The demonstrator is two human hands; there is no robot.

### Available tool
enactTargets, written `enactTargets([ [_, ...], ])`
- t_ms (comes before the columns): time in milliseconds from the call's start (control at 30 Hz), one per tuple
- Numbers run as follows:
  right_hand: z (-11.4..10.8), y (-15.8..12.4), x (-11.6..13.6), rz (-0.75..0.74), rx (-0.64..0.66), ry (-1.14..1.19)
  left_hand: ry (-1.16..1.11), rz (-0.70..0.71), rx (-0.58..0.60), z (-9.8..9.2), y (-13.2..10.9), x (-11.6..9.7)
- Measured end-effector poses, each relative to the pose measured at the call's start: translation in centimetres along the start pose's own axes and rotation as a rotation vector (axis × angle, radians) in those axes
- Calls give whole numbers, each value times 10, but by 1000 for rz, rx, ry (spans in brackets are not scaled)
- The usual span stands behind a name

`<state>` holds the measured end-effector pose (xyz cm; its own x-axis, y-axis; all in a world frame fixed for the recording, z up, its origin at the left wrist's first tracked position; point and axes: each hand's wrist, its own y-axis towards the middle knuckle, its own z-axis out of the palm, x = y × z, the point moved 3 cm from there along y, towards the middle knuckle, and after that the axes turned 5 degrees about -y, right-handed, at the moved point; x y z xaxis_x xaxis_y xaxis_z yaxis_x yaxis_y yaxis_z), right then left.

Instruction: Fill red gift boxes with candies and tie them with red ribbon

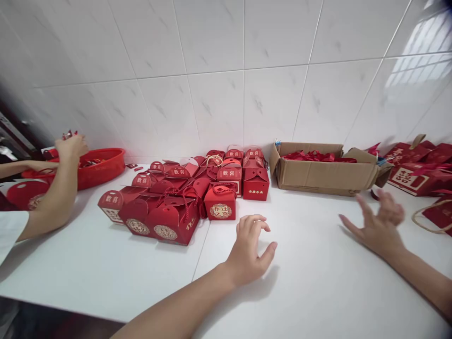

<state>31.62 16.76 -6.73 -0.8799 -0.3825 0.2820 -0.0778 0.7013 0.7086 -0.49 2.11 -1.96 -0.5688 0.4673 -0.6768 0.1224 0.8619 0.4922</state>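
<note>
Just above the white table, my left hand [250,247] is open, its fingers curved apart with nothing between them. It is nearest a small red gift box [221,202] with a round gold emblem and a red cord handle. My right hand [377,226] is open too, slightly blurred, fingers spread and holding nothing. Behind it stands an open cardboard box [323,176] with red ribbons [314,156] inside. Several more red gift boxes [176,219] are grouped to the left, printed with gold patterns and characters.
Red gift boxes [409,179] with ribbon lie at the far right, by a beige cord handle [429,228]. At left, another person's hand [70,146] holds small items above a red plastic basin [106,172]. A tiled wall [219,103] closes off the table's back.
</note>
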Motion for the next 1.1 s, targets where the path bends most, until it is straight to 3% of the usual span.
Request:
enactTargets([
  [133, 46, 18, 70, -233, -38, -40, -7, -32, 24, 5, 2, 10],
  [233, 83, 34, 113, -295, 234, 237, -16, -65, -56, 1, 7, 20],
  [300, 103, 45, 134, -202, 402, 486, -20, -92, -123, -4, 10, 25],
  [400, 124, 58, 153, 21, 445, 773, -28, -125, -145, -7, 11, 30],
  [533, 136, 65, 155, 180, 473, 952, -49, -138, -147, -7, 10, 33],
  [667, 134, 67, 144, 319, 466, 1076, -40, -158, -162, -9, 9, 33],
  [867, 125, 74, 144, 425, 196, 1094, -48, -202, -156, -10, 10, 31],
  [1100, 104, 94, 135, 477, 2, 955, -92, -192, -184, -7, 9, 38],
])
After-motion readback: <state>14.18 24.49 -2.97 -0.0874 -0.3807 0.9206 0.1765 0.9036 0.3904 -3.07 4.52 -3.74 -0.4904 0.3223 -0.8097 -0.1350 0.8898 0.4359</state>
